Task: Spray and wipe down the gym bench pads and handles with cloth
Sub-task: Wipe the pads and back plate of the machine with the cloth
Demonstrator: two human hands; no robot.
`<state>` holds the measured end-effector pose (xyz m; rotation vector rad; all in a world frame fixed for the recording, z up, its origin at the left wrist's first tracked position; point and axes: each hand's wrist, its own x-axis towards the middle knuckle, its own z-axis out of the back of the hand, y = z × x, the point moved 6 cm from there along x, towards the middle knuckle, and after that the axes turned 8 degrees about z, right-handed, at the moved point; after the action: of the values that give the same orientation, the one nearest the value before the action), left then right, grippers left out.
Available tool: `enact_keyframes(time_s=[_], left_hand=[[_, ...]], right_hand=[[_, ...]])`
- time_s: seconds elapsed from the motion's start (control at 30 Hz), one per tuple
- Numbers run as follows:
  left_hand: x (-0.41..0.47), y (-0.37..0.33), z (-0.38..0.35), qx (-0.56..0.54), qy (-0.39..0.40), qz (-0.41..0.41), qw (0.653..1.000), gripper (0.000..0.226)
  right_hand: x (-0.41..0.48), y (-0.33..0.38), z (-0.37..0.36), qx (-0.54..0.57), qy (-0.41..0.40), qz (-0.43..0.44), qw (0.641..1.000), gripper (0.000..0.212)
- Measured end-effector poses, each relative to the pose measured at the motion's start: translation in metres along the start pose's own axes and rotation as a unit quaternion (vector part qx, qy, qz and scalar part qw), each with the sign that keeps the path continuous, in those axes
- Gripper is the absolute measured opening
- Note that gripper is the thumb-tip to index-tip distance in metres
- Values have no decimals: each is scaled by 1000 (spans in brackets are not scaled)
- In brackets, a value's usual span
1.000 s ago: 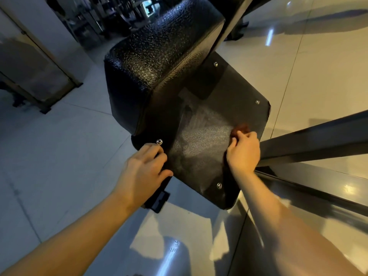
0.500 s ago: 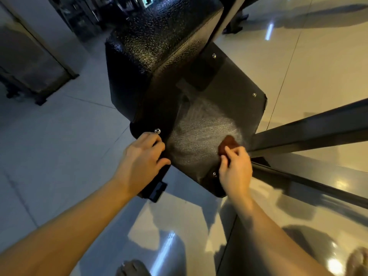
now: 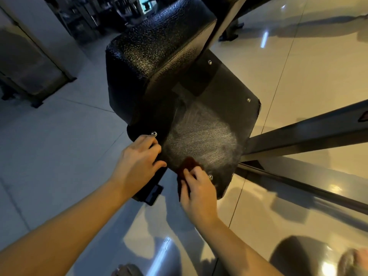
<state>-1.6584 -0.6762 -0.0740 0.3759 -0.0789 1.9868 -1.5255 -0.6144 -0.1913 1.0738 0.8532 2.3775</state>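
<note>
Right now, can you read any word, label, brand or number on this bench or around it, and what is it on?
No text here can be read.
A red mark on the metal beam: cut by the frame edge, too blurred to read.
A bright screen in the background: too small and blurred.
The backing board and the dark red cloth: no print visible.
</note>
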Motion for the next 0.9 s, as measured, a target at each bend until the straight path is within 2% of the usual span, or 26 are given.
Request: enact_keyframes(time_s=[0.07, 0.13, 0.2, 0.3, 0.33, 0.37, 0.43, 0.47, 0.5, 0.53, 0.6, 0.7, 0.8, 0.83, 0.9], left_hand=[[0, 0, 0, 2, -3, -6, 1000, 30], [0, 1, -1, 2, -3, -8, 1000, 30], [0, 2, -3, 5, 0, -7, 1000, 29], [-3, 4, -5, 6, 3, 4, 1000, 28], [-3, 4, -5, 4, 2, 3, 1000, 28], [-4, 4, -4, 0, 0, 0, 1000, 28], [-3, 4, -3, -3, -3, -4, 1000, 29], [-3, 4, -3, 1, -4, -5, 1000, 29], [-2, 4, -2, 6, -5, -6, 1000, 30], [-2, 4, -2, 9, -7, -6, 1000, 30], [-2, 3, -1, 11, -10, -7, 1000, 31], [-3, 2, 0, 9, -13, -10, 1000, 31], [-3, 3, 0, 16, -10, -11, 1000, 31], [-2, 3, -1, 18, -9, -10, 1000, 31], [-2, 4, -2, 16, -7, -9, 1000, 31]], right_hand=[[-1, 14, -4, 5, 45, 84, 995, 27], [5, 0, 0, -5, 43, 83, 996, 27], [19, -35, 14, 14, -14, -37, 999, 27], [38, -85, 34, 108, -67, -228, 965, 24], [42, -99, 33, 202, -77, -302, 929, 24], [46, -107, 31, 322, -101, -378, 862, 25], [52, -107, 28, 513, -139, -485, 694, 26], [55, -103, 28, 563, -131, -511, 636, 31], [60, -98, 29, 591, -113, -518, 607, 40], [65, -92, 32, 607, -90, -510, 602, 51], [76, -84, 39, 621, -59, -470, 624, 62], [90, -79, 49, 597, -30, -417, 685, 46], [95, -80, 51, 571, -10, -395, 719, 26], [95, -84, 50, 533, -10, -395, 748, 19], [96, -100, 48, 379, -3, -370, 848, 10]])
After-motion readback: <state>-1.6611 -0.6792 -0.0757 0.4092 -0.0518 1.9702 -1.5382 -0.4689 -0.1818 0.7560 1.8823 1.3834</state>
